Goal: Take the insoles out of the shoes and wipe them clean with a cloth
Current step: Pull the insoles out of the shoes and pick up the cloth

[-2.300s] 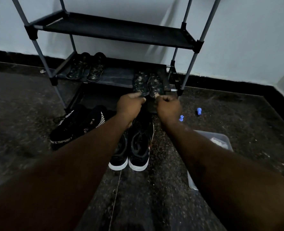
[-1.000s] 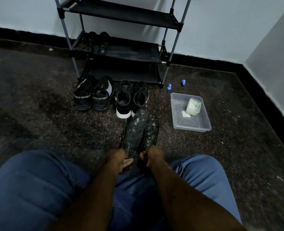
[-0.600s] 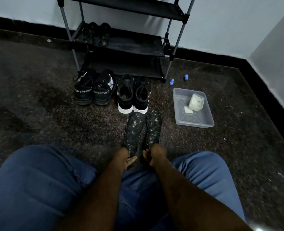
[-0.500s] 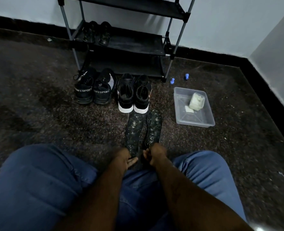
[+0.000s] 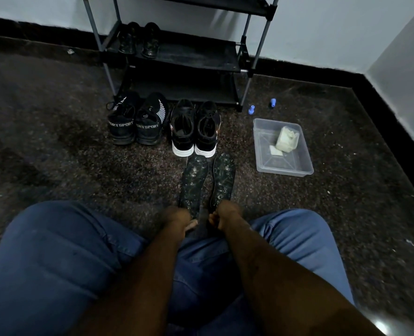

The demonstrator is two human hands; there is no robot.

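Two dirty insoles lie side by side on the dark speckled floor, toes pointing away from the person toward the shoes: the left insole (image 5: 193, 184) and the right insole (image 5: 223, 181), both flecked with pale grime. The left hand (image 5: 178, 218) has its grip closed on the heel end of the left insole, and the right hand (image 5: 225, 214) is pinched on the heel end of the right one; the heel ends themselves are hidden under the fingers, and the dim light makes it hard to tell whether the insoles rest flat or are slightly lifted at that end. Just beyond the insole toes stands a pair of black shoes with white soles (image 5: 193, 128), two in number, and left of them a second pair of black sport shoes (image 5: 135, 120). A third, darker pair (image 5: 139, 40) sits on the middle shelf of the shoe rack (image 5: 247, 57), whose upper part is cut off by the frame edge. To the right lies one clear plastic tray (image 5: 283, 169) holding a pale cloth (image 5: 287, 139). Two small blue caps (image 5: 251, 109) lie near the rack foot. The person's knees in blue jeans (image 5: 55, 251) fill the lower frame.
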